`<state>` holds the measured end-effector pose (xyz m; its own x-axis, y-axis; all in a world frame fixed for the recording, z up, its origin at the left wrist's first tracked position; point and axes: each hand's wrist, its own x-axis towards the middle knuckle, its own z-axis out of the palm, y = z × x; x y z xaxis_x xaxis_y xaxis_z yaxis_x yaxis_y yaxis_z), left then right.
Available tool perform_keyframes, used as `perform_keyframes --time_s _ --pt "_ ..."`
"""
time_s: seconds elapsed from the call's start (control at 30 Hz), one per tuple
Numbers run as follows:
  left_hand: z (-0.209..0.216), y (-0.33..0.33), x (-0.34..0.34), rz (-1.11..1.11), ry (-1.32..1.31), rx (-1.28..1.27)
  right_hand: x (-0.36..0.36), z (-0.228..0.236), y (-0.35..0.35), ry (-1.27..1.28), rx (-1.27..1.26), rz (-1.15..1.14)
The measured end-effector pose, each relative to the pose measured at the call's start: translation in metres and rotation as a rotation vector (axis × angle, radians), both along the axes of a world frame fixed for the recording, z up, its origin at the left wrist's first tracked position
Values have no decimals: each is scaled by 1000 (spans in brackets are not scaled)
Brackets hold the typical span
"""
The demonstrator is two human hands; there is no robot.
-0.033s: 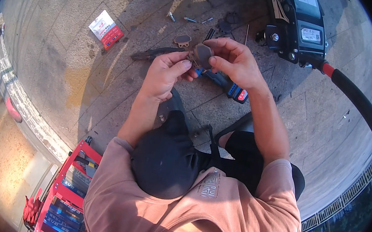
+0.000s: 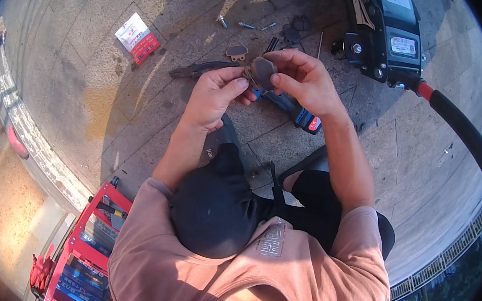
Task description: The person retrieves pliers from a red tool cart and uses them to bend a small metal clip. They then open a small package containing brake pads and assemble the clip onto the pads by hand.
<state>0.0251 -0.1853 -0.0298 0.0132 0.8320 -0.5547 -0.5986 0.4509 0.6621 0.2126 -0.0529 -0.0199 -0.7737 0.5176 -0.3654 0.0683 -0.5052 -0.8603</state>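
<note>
A brake pad [image 2: 262,73] with a flat grey-brown face is held up in front of me, above the paving. My right hand [image 2: 302,79] pinches its right edge between thumb and fingers. At its left edge my left hand [image 2: 222,92] has thumb and fingers closed on a thin metal piece [image 2: 248,77], whose exact kind I cannot make out. A second brake pad [image 2: 237,51] lies on the ground just beyond. Below the hands, partly covered by them, is a blue and black cordless power tool [image 2: 293,110]. Left of it lies a dark long-handled tool [image 2: 193,70].
Several bolts [image 2: 246,25] and dark flat pieces [image 2: 293,31] lie farther off, near a thin rod [image 2: 320,43]. A black floor jack [image 2: 392,46] stands at the far right, its handle [image 2: 458,125] curving rightward. A red-and-white packet [image 2: 137,38] lies left; a red tool cart [image 2: 79,242] stands near left.
</note>
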Motion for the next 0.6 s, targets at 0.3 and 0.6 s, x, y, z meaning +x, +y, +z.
perform_keyframes --time_s 0.3,0.6 --pt "3 2 21 160 271 152 -4 2 -7 -48 29 -59" --pt "-1 -1 19 219 -21 141 -4 2 -10 2 1 -119"
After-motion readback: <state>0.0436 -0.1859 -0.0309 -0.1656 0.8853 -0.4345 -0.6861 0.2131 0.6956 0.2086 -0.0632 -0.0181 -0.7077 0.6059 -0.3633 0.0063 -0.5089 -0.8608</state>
